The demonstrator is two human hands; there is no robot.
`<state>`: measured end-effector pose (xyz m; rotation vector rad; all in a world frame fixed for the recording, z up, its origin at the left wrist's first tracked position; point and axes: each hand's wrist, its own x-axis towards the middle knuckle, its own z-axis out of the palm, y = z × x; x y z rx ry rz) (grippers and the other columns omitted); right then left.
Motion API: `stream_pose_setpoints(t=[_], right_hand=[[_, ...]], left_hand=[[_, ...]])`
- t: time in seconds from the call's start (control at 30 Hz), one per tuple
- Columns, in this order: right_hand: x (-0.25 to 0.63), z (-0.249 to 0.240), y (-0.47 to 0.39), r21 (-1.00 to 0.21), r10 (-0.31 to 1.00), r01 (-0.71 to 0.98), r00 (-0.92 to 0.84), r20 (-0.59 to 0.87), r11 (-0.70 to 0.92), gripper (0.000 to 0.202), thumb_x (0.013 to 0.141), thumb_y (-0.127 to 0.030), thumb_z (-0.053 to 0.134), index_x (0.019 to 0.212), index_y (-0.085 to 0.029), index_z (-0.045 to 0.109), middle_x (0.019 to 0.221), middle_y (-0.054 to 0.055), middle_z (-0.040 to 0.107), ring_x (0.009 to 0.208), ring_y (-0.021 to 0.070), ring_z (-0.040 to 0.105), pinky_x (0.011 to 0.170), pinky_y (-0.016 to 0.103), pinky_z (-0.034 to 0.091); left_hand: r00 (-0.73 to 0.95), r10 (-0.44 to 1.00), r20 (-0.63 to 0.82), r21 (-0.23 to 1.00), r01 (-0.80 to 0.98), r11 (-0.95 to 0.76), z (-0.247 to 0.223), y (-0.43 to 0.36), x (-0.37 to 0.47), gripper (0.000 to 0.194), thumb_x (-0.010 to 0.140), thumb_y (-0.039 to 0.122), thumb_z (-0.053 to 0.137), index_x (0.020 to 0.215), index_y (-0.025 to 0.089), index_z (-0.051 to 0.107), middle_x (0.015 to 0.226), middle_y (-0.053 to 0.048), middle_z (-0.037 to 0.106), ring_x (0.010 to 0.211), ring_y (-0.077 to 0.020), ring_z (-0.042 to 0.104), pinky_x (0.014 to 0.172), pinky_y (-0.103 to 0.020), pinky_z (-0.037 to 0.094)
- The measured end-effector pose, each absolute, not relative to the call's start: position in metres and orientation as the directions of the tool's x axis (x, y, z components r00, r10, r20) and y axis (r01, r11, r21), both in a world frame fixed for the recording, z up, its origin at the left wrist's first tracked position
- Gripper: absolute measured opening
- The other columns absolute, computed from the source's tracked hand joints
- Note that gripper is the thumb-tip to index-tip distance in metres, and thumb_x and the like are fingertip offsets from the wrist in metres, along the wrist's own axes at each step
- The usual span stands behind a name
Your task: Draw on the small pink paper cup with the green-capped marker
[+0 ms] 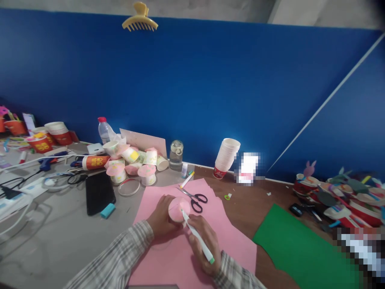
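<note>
Marker first: it's in your right hand, and it lies on a diagonal. The writing end points up and left, away from you, right at the pink top of the cup, while the green butt end sticks out low and right, back toward your right sleeve. Can't tell if the nib actually touches the pink or just sits over it.

Your right hand is closed in a writing grip, fingers wrapped round the barrel. Your left hand is curled round the left side of the cup and holds it, though some fingers are hidden. The cup's round pink face is turned up toward you, and most of its body is behind your hands.

All of that is over the pink sheet. Scissors lie just beyond the cup, blades pointing up-left, handles to the right.
</note>
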<state>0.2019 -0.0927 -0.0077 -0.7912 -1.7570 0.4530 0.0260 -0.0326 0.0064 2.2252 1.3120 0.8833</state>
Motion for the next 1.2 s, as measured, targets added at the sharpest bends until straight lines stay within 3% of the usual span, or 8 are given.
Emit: stream_pose_setpoints(t=[0.53,0.8,1.2], right_hand=[[0.1977,0.0025,-0.0910,-0.736,0.769,0.224,-0.143,0.623,0.639,0.044,0.072,-0.008,0.054,0.110,-0.031,0.056,0.092,0.002,0.065,0.081,0.0252,0.063,0.070,0.036,0.055],[0.1984,0.0026,-0.0915,-0.733,0.764,0.217,-0.177,0.620,0.645,0.043,0.074,-0.011,0.053,0.111,-0.031,0.054,0.095,0.003,0.064,0.085,0.0251,0.062,0.074,0.037,0.054],[0.1990,0.0023,-0.0914,-0.720,0.751,0.214,-0.186,0.634,0.661,0.042,0.073,-0.007,0.054,0.110,-0.026,0.056,0.095,0.005,0.064,0.087,0.0236,0.062,0.076,0.035,0.054]], left_hand=[[0.342,0.883,0.320,0.647,0.602,-0.468,0.0110,-0.0359,0.0275,0.048,0.049,0.036,0.071,0.093,0.030,0.053,0.094,-0.002,0.054,0.089,-0.0252,0.049,0.082,-0.041,0.044],[0.340,0.886,0.316,0.630,0.623,-0.464,0.0130,-0.0371,0.0287,0.045,0.048,0.029,0.070,0.090,0.029,0.054,0.091,-0.001,0.055,0.087,-0.0241,0.049,0.079,-0.039,0.046],[0.338,0.881,0.332,0.637,0.608,-0.473,0.0116,-0.0367,0.0285,0.045,0.047,0.029,0.071,0.089,0.027,0.055,0.091,-0.001,0.054,0.087,-0.0237,0.049,0.079,-0.039,0.046]])
